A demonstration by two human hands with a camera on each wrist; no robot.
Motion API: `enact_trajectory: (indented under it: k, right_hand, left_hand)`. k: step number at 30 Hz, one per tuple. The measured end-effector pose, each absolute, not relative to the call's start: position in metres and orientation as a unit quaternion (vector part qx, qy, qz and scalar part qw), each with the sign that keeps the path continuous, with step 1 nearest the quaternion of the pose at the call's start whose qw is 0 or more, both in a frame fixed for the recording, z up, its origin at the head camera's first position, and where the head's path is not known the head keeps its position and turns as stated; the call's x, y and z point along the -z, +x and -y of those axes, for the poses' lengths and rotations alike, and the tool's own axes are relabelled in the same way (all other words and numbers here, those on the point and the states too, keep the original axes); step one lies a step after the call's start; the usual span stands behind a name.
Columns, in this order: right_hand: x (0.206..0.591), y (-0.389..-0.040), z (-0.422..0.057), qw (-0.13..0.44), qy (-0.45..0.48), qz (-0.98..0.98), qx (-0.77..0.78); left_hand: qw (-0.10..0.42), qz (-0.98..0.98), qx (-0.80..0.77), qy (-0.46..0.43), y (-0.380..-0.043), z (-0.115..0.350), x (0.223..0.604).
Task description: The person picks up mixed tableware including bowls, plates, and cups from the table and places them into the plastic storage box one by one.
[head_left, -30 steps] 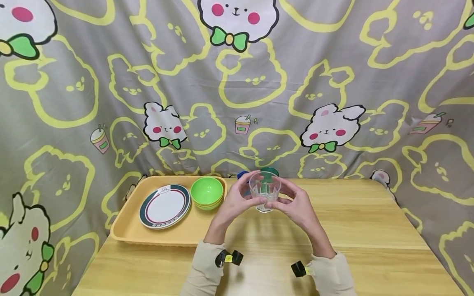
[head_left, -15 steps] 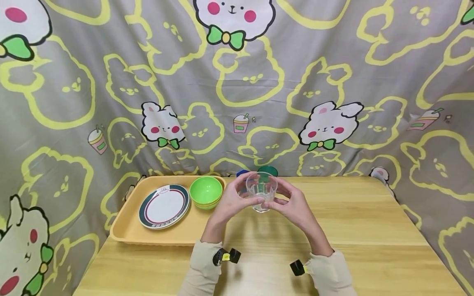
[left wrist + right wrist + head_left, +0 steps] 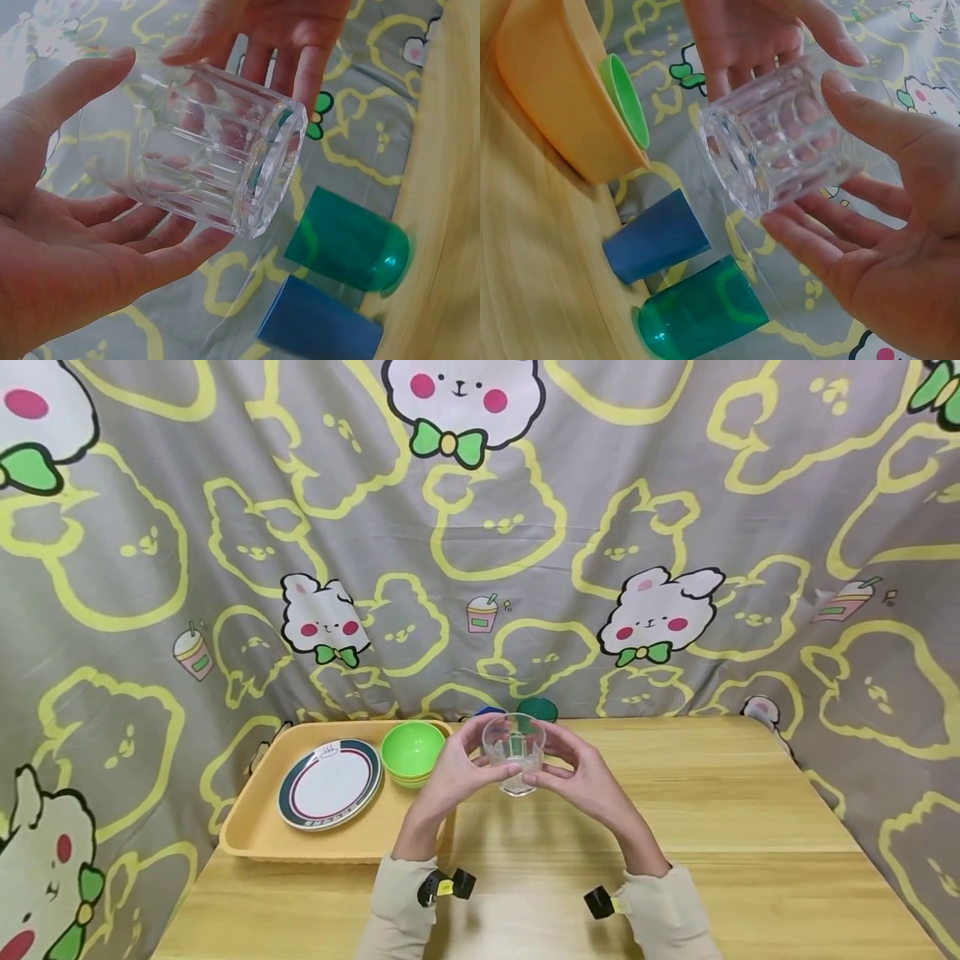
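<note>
A clear drinking glass (image 3: 513, 756), faceted at its lower part, is held upright above the table between two hands. My left hand (image 3: 463, 768) grips its left side, thumb in front and fingers behind. On the right side, my right hand (image 3: 585, 772) grips it the same way, the two thumbs close together in the head view. The glass's thick base (image 3: 274, 172) shows below the fingers in the left wrist view. Behind it stand a green cup (image 3: 701, 311) and a blue cup (image 3: 656, 236), both partly hidden by the hands in the head view.
On the left of the wooden table (image 3: 735, 860) sits an orange-yellow tray (image 3: 251, 839). It holds a white plate (image 3: 330, 785) with a dark green rim and stacked green bowls (image 3: 412, 750). A patterned grey curtain (image 3: 420, 543) hangs behind the table.
The hands and the glass have drifted a little to the left, with the hold unchanged. The head view has also shifted slightly. The tray and its dishes stay put.
</note>
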State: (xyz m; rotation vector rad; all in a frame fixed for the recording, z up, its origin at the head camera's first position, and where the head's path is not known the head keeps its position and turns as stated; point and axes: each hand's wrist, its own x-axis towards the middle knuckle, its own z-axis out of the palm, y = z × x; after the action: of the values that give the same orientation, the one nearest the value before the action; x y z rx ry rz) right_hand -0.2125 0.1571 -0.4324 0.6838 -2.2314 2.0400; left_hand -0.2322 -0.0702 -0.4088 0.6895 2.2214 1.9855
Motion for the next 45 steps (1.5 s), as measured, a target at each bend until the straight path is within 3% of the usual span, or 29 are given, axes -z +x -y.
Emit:
enact_trajectory:
  k: [24, 45]
  right_hand:
    - [0.445, -0.234, -0.179, 0.137, 0.181, 0.784, -0.578]
    - [0.461, -0.266, -0.179, 0.107, 0.129, 0.812, -0.558]
  left_hand:
    - [0.013, -0.816, -0.556, 0.158, -0.214, 0.157, 0.389]
    - [0.051, -0.839, -0.512, 0.179, -0.201, 0.217, 0.406]
